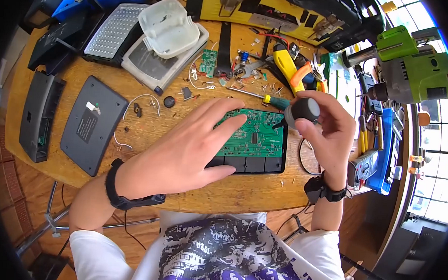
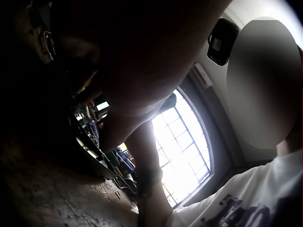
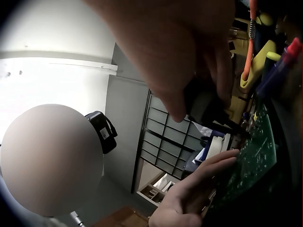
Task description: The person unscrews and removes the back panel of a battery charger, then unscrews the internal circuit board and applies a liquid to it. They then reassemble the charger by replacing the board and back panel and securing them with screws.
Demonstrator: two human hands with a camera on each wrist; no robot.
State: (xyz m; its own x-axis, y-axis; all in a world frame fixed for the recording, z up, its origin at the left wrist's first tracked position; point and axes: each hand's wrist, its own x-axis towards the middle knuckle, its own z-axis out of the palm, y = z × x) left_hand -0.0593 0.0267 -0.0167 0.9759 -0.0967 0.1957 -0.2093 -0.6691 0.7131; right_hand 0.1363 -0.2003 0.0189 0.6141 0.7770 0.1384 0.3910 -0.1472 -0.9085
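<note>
A green circuit board (image 1: 254, 136) lies in a black casing (image 1: 263, 166) on the wooden table. The left hand (image 1: 183, 148) rests over the left part of it, fingers spread and fairly straight, fingertips at the board's upper left. In the right hand (image 1: 331, 128) a short, thick-handled screwdriver (image 1: 305, 110) is pinched between thumb and fingers, its dark shaft slanting down to the board's upper right. The right wrist view also shows the screwdriver (image 3: 203, 106) with its tip at the board (image 3: 255, 156). The left wrist view is mostly dark, and the board cannot be made out there.
Behind the board lie a green-handled screwdriver (image 1: 266, 99), a yellow-handled tool (image 1: 288, 67) and scattered small parts. A grey panel (image 1: 93, 125) and a dark casing (image 1: 40, 115) are at the left. A yellow-and-black case (image 1: 271, 15) stands at the back, a green drill (image 1: 420, 74) at the right.
</note>
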